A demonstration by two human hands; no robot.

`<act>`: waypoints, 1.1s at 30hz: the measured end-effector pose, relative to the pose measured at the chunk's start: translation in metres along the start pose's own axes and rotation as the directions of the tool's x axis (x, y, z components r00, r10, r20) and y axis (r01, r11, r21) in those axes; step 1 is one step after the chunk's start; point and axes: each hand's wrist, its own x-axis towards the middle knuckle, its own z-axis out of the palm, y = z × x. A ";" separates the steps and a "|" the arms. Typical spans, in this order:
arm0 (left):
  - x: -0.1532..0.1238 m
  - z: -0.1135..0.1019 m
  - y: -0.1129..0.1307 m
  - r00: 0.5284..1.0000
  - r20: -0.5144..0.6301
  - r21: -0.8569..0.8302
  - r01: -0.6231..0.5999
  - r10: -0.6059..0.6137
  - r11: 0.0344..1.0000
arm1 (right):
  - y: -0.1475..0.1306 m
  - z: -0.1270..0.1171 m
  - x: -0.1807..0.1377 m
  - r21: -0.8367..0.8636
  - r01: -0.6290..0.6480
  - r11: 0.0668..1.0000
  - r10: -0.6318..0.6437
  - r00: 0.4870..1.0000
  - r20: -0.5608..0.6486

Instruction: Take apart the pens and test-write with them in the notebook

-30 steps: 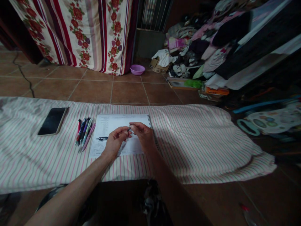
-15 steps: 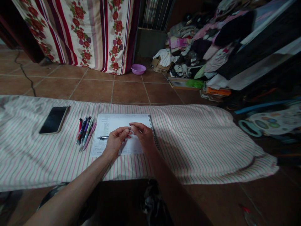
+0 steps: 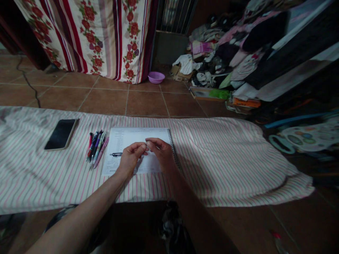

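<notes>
- Left hand (image 3: 131, 157): fingers pinched together on a small piece (image 3: 146, 144), too tiny to make out.
- Right hand (image 3: 161, 153): fingers pinched on the same small piece, tips meeting the left ones over the notebook (image 3: 135, 134).
- The notebook reaches past the fingers on both sides; its spiral edge is just right of the right hand, its far edge beyond the fingertips, its near edge partly hidden by the wrists.
- Black pen (image 3: 116, 155): on the notebook, left of the left fingers, one end hidden by that hand.
- Pens (image 3: 96, 150): a bunch farther left, just beside the notebook's left edge.
- Phone (image 3: 60, 134): left again, well apart from the fingers, near the counter's far edge.
- Counter (image 3: 225, 158): a broad stretch of striped cloth right of the fingers; its near edge passes under the forearms, and only a narrow strip lies beyond the notebook.
</notes>
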 end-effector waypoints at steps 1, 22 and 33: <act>0.000 0.000 0.000 1.000 0.003 0.009 -0.003 0.003 1.000 | 0.000 0.000 0.000 0.004 -0.001 1.000 0.001 1.000 0.004; -0.001 0.002 -0.001 1.000 -0.014 0.017 -0.008 0.008 1.000 | -0.005 0.002 -0.002 -0.016 0.002 1.000 -0.003 1.000 -0.028; 0.001 -0.002 0.000 0.999 0.039 -0.038 -0.028 0.030 0.999 | 0.003 -0.002 0.001 0.037 0.026 0.999 -0.025 0.999 -0.024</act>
